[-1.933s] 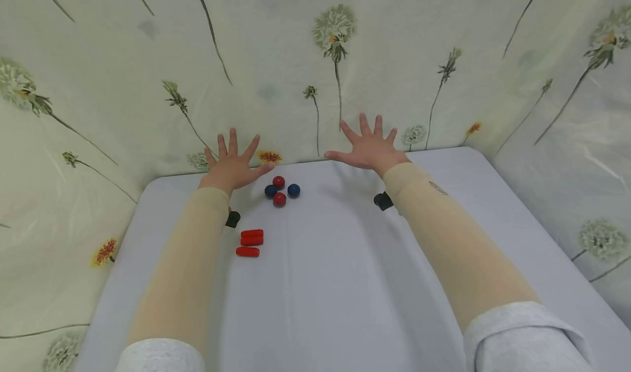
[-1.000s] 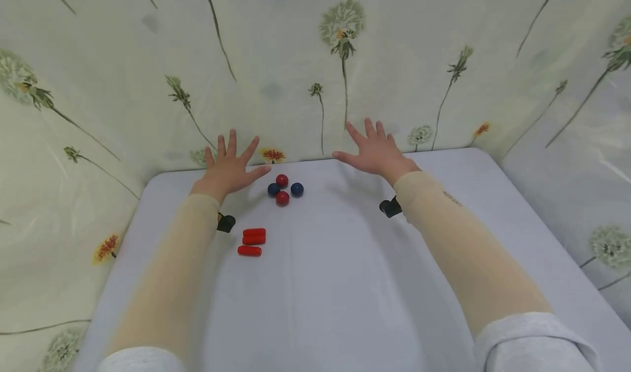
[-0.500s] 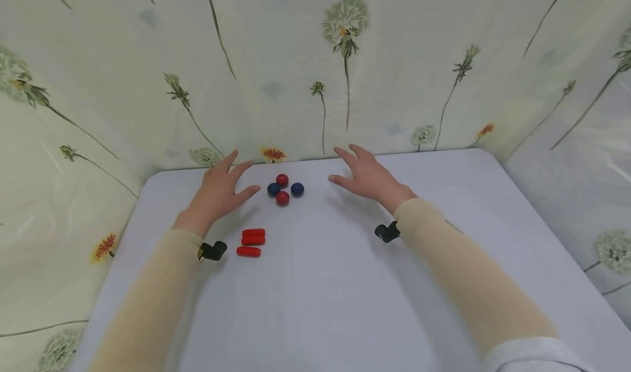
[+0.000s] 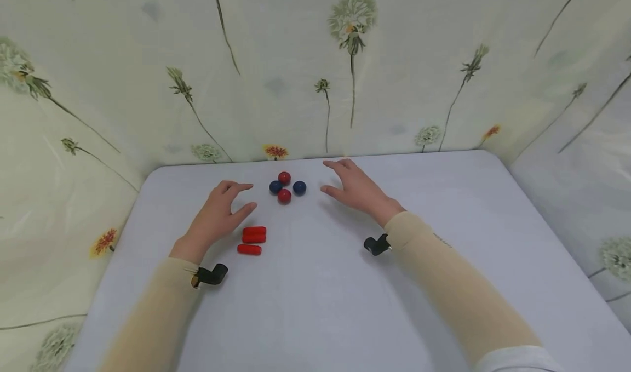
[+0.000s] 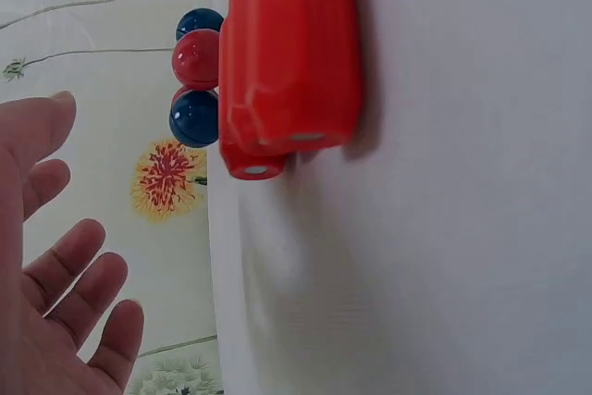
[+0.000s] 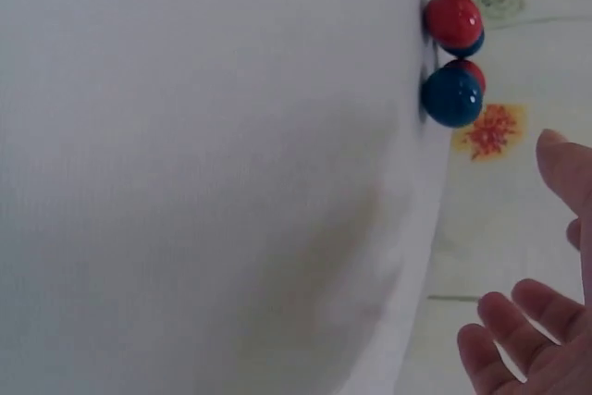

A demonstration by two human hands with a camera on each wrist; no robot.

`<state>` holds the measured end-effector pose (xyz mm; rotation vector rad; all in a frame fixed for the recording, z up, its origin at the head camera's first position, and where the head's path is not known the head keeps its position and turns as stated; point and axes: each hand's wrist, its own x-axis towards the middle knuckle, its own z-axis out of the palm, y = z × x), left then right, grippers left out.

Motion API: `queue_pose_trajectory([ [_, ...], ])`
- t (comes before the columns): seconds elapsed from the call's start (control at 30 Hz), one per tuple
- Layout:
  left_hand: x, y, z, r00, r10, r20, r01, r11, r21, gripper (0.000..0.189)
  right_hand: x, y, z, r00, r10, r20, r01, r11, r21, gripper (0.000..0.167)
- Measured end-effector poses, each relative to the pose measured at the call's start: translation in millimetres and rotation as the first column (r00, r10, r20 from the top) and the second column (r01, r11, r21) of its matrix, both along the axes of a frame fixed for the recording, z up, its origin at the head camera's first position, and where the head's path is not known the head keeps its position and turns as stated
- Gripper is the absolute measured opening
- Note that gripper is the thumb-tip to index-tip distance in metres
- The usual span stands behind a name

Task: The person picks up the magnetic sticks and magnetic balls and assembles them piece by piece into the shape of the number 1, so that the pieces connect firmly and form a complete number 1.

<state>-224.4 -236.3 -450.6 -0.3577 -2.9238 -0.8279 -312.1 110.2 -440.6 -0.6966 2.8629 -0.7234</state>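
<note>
My left hand hovers over the table's left side, fingers relaxed and slightly bent, holding nothing. Just to its right lie three red ribbed cylinders, which loom large in the left wrist view. Beyond them sits a cluster of glossy balls: a near red ball, a far red ball, a left blue ball and a right blue ball. To the right of the balls hangs my right hand, its thumb and fingers apart with nothing between them. Neither hand touches a ball or cylinder.
A white table with rounded far corners bears everything. Floral cloth hangs behind it and along both sides. A black wrist camera juts from the left sleeve, another black camera from the right.
Both hands have come down and back toward the person from the far edge. Their spread fingers have relaxed and bent a little. The balls and cylinders have stayed in place.
</note>
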Motion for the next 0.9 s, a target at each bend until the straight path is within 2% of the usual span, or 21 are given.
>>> queue_pose_trajectory([
  [0.27, 16.2, -10.8, -10.2, 0.999, 0.026, 0.033, -0.028, 0.996, 0.082, 0.052, 0.1, -12, -13.4, 0.999, 0.005, 0.051, -0.003, 0.999, -0.043, 0.068],
  [0.4, 28.7, -18.9, -17.7, 0.998, 0.042, 0.056, -0.05, 0.987, 0.152, 0.051, 1.1, -14, -18.6, 0.998, 0.017, 0.064, -0.013, 0.998, -0.067, 0.066],
  [0.5, 40.0, -23.5, -24.2, 0.998, 0.042, 0.055, -0.053, 0.976, 0.211, 0.042, 2.0, -15, -22.4, 0.997, 0.026, 0.078, -0.02, 0.997, -0.077, 0.064],
  [0.63, 54.3, -27.5, -35.7, 0.998, 0.025, 0.057, -0.04, 0.962, 0.269, 0.025, 2.0, -15, -26.5, 0.994, 0.035, 0.1, -0.026, 0.995, -0.093, 0.062],
  [0.73, 62.6, -26.4, -41.7, 0.998, 0.007, 0.058, -0.023, 0.958, 0.286, 0.02, -0.2, -16, -30.2, 0.994, 0.035, 0.101, -0.026, 0.995, -0.093, 0.061],
  [0.9, 66.3, -21.7, -47.6, 0.997, -0.057, 0.055, 0.039, 0.961, 0.275, 0.021, -6.0, -23, -34.4, 0.995, 0.057, 0.087, -0.048, 0.994, -0.1, 0.06],
])
